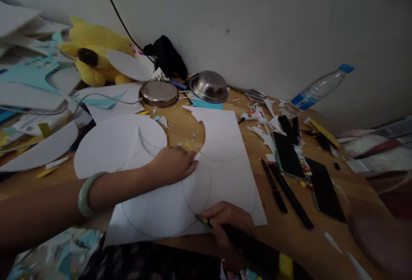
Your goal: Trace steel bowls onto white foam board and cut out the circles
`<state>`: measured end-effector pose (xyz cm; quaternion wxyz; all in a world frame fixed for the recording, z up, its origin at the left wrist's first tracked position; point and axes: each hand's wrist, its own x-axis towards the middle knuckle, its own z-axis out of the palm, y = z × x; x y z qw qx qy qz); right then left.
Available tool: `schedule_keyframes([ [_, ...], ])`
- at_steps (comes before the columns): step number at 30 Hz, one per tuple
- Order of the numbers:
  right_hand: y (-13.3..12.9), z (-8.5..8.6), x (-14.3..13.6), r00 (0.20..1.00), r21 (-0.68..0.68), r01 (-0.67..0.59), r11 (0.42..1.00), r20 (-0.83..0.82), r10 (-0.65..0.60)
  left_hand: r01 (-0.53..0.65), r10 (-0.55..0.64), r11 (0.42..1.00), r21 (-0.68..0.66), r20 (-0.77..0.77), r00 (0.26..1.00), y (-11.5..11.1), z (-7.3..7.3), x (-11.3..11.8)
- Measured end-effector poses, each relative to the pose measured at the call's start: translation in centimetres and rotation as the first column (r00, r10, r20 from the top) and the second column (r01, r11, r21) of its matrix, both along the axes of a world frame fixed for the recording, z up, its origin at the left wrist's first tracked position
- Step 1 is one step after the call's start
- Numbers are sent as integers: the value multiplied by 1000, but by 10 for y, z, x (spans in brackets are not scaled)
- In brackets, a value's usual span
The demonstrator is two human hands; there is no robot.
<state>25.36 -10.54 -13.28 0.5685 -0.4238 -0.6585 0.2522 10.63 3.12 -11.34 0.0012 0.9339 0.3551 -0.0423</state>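
Observation:
A white board with pencilled circles lies on the wooden table; a curved piece is cut out of its upper left side. My left hand, a pale green bangle on its wrist, presses down on the board with its fingers against the surface, gripping nothing. Closed in my right hand is a utility knife with a black and yellow handle. Its tip touches or nearly touches a circle's line near the board's lower edge. Beside my left hand, a round white piece partly overlaps the board.
Two metal dishes, a yellow plush toy and a glue gun are at the back. Markers, dark phones and a tilted plastic bottle lie to the right. Paper scraps pile at left.

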Motion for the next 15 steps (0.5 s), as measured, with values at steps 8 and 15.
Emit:
schedule_keyframes([
  [8,25,2,-28,983,-80,-180,980,24,182,157,-158,967,199,-13,987,35,27,-8],
  [15,27,-20,-43,987,-111,-100,989,-133,85,17,-34,997,78,222,974,10,-14,-5],
])
